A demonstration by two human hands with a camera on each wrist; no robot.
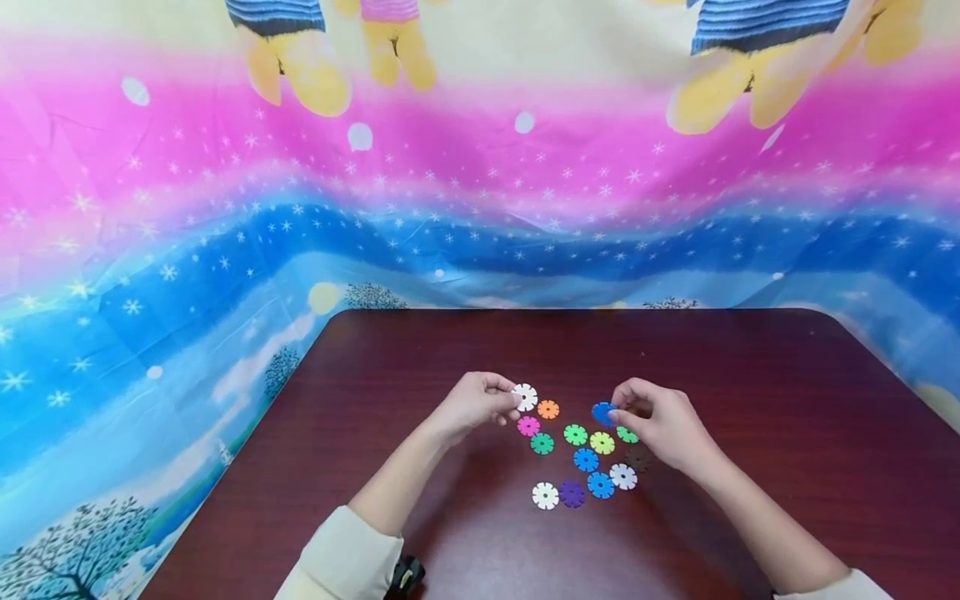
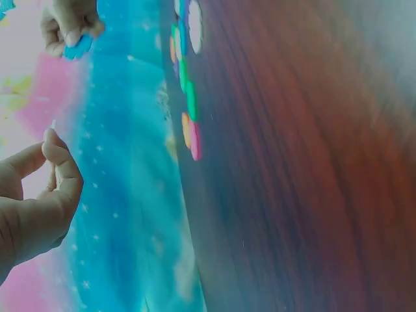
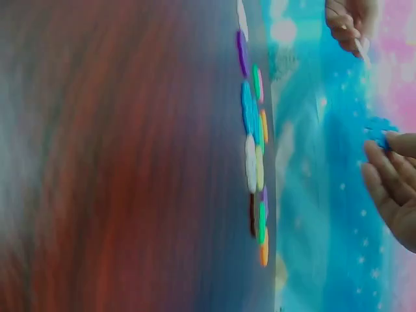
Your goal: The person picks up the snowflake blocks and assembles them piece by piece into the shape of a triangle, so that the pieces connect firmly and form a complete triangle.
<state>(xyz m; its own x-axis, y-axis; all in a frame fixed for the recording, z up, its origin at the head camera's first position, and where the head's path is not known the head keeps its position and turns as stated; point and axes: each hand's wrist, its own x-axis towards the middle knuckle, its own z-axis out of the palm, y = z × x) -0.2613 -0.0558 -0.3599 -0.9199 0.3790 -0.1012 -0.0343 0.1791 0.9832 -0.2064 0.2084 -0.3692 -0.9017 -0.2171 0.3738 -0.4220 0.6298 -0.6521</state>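
My left hand pinches a white notched disc between thumb and fingertips, raised over the table; the left wrist view shows it nearly edge-on at the fingertips. My right hand pinches a blue notched disc, also raised, and seen face-on in the right wrist view. Below and between the hands lie several flat discs: an orange disc, a pink disc, a dark green disc, a yellow disc and a purple disc. A brown disc lies near the right wrist.
The dark red-brown table has rounded far corners. A colourful printed cloth hangs behind it and along its sides. Close to the left sleeve is a small black object. More blue discs and white discs lie nearer me.
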